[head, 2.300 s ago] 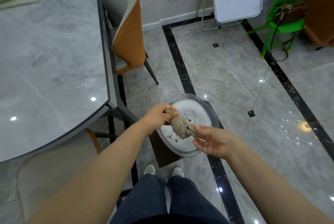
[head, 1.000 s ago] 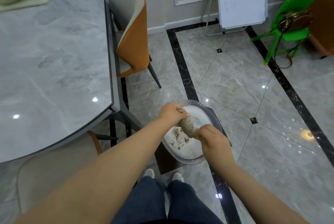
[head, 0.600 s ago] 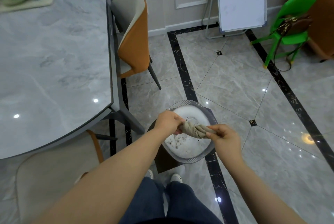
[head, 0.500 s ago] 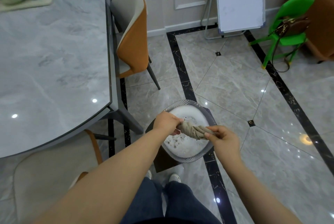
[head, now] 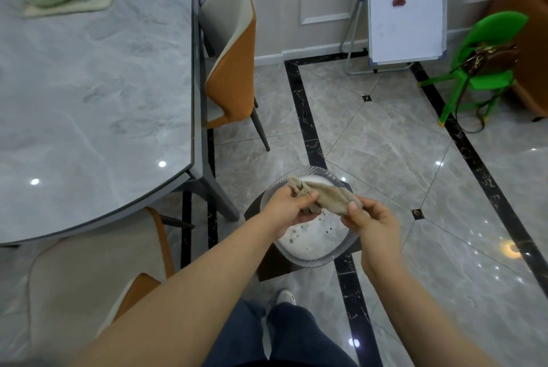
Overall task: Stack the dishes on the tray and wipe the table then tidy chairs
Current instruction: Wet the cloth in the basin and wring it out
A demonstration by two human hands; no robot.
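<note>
Beside the marble table (head: 89, 94) and its orange chair (head: 234, 70), I saw a glass basin (head: 341, 254) of speckled sudsy water on the floor, above which my left hand (head: 289, 208) and right hand (head: 372, 223) gripped the beige cloth (head: 326, 196).

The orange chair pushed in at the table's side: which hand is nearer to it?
The left. The left hand grips the cloth on the side toward the orange chair, below it in the picture. The right hand pinches the cloth's other end, farther right.
</note>
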